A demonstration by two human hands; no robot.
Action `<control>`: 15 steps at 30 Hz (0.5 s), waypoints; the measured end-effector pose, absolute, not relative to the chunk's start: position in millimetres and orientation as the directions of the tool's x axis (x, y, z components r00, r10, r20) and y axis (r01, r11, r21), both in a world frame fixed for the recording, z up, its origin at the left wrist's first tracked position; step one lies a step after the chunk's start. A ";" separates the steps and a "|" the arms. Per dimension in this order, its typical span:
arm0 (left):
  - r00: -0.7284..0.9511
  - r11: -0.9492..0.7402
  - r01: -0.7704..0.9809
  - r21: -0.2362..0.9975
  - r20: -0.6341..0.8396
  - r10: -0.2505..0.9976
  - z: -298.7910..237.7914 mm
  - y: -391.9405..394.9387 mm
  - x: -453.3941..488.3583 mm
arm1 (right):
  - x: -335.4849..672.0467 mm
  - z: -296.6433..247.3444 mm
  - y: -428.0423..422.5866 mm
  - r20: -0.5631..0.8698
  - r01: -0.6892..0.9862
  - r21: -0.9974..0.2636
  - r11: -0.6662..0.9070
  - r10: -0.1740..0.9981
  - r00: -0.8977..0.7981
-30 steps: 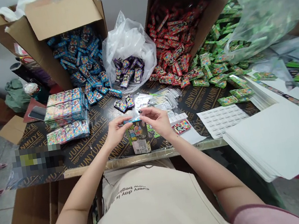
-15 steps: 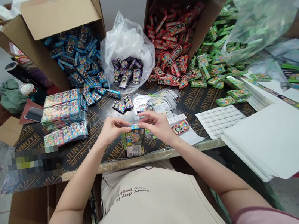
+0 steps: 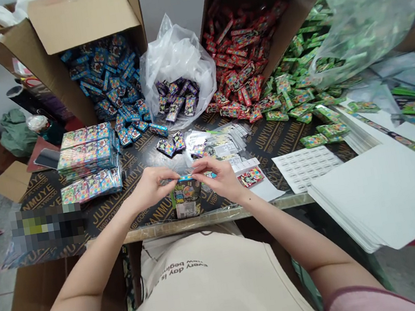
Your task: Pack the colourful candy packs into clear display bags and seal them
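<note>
My left hand [image 3: 149,187] and my right hand [image 3: 219,175] pinch the top edge of a clear bag filled with small colourful packs [image 3: 186,198], held upright at the table's near edge. A blue pack shows at the bag's mouth between my fingertips. Just beyond my hands lie two loose purple packs [image 3: 171,144] and a heap of flat clear bags and printed cards [image 3: 225,145]. A single red card [image 3: 252,176] lies right of my right hand.
Tipped cardboard boxes spill blue packs [image 3: 113,86] and red packs [image 3: 240,61]; a plastic bag holds purple packs [image 3: 178,97]; green packs [image 3: 299,88] spread at right. Filled bags are stacked [image 3: 88,158] at left. A label sheet [image 3: 307,163] and white sheets [image 3: 387,195] lie at right.
My hands and the bag have dropped a little toward the table's near edge, and my fingertips have drawn closer together over the bag's mouth.
</note>
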State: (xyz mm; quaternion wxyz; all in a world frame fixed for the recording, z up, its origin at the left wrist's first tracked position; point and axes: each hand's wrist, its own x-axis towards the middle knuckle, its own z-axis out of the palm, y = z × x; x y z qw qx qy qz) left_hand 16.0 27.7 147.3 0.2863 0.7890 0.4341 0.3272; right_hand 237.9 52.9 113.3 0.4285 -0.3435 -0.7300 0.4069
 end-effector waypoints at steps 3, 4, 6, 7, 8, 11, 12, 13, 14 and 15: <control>0.454 -0.632 0.590 0.503 0.441 0.774 138.0 18.0 17.1 | 238.2 106.8 42.0 0.451 0.212 -0.816 0.538 0.822 -0.349; 0.453 -0.652 0.615 0.443 0.478 0.752 133.6 15.9 17.9 | 237.4 103.3 36.8 0.496 0.238 -0.779 0.581 0.802 -0.333; 0.425 -0.662 0.640 0.389 0.538 0.728 124.7 13.5 20.7 | 234.9 95.5 26.6 0.576 0.275 -0.709 0.649 0.759 -0.304; 0.404 -0.659 0.638 0.400 0.555 0.727 120.7 13.1 22.6 | 233.4 92.3 22.7 0.599 0.285 -0.690 0.666 0.746 -0.293; 0.382 -0.653 0.627 0.426 0.562 0.734 117.3 12.9 24.9 | 232.3 90.1 20.3 0.603 0.289 -0.688 0.665 0.746 -0.281; 0.318 -0.617 0.588 0.523 0.552 0.771 111.5 13.1 31.3 | 231.7 93.5 25.3 0.497 0.241 -0.799 0.550 0.831 -0.251; 0.298 -0.598 0.581 0.552 0.540 0.787 111.2 13.3 32.7 | 232.5 98.4 30.8 0.437 0.217 -0.848 0.484 0.869 -0.233; 0.278 -0.575 0.577 0.580 0.522 0.806 111.6 13.7 33.6 | 233.6 104.8 37.9 0.381 0.198 -0.885 0.421 0.901 -0.208; 0.263 -0.547 0.574 0.609 0.496 0.828 112.7 14.4 33.9 | 234.5 112.1 45.9 0.340 0.189 -0.909 0.373 0.922 -0.186; 0.256 -0.516 0.568 0.641 0.459 0.851 114.2 15.3 33.7 | 235.0 119.8 54.3 0.316 0.189 -0.919 0.347 0.933 -0.174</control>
